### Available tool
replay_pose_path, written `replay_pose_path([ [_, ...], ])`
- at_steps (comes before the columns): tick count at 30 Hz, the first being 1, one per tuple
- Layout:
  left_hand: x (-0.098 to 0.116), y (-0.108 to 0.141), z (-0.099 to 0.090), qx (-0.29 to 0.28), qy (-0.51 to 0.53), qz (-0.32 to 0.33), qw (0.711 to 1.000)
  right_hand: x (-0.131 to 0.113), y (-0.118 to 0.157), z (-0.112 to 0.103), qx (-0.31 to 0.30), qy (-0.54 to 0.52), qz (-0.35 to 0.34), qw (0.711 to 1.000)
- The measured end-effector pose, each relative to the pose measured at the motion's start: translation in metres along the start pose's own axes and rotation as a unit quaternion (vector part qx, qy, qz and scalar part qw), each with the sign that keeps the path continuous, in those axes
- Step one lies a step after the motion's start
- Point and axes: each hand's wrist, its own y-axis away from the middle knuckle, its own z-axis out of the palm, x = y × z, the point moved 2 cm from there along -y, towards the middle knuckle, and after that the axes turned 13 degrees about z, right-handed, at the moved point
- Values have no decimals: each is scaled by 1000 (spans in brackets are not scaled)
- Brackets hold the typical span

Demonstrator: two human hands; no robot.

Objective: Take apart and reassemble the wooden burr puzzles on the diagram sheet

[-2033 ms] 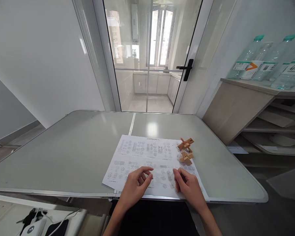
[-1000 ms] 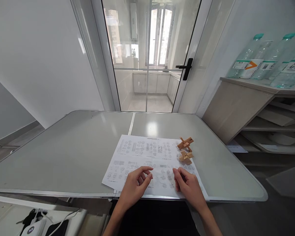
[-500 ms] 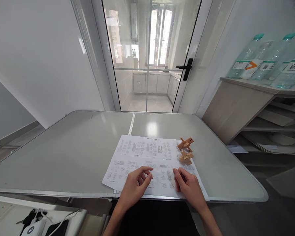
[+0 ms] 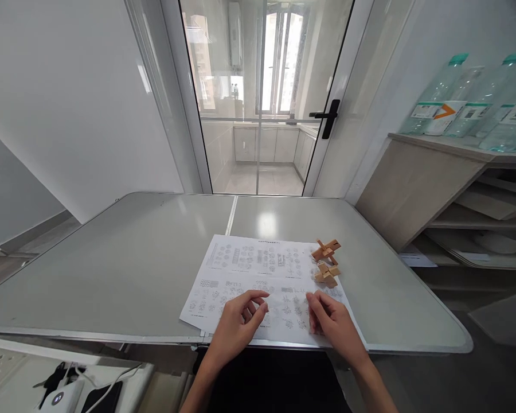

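Two printed paper sheets with rows of small diagrams lie on the table under my hands. My left hand rests over their lower edge, fingers loosely curved, with a gap between thumb and forefinger and nothing held. Across from it, my right hand is curled over the lower right part of the paper, thumb and forefinger tips close together, nothing visible in them. Beyond that hand, at the paper's right edge, stand two interlocking wooden puzzles: a farther one and a nearer one. Neither hand touches them.
The grey table has a metal rim. A glass door with a black handle stands behind it. Several plastic bottles stand on a wooden shelf at right. A white stand at lower left holds keys, cables and a phone.
The right hand has shifted slightly to the right, its fingers still curled. The left hand keeps its pose, and the puzzles and paper stay in place. The view has moved a little.
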Motion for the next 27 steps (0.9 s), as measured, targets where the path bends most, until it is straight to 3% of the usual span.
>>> replay_pose_path([
  [4, -2, 0, 1, -1, 0, -3, 1000, -6, 0, -16, -9, -68, -2, 998],
  [8, -2, 0, 1, -2, 1, -4, 1000, -17, -6, -45, 59, -76, -27, 995],
  [12, -1, 1, 1, -3, -1, -6, 1000, -23, -24, -79, 170, 4, -39, 985],
  [17, 0, 0, 1, -3, -2, -6, 1000, -34, -57, -109, 295, 194, -4, 936],
  [21, 2, 0, 0, -3, -7, -9, 1000, -41, -79, -113, 261, 313, 76, 910],
  [27, 3, 0, 0, 0, -5, -10, 1000, -44, -102, -99, 202, 330, 70, 920],
])
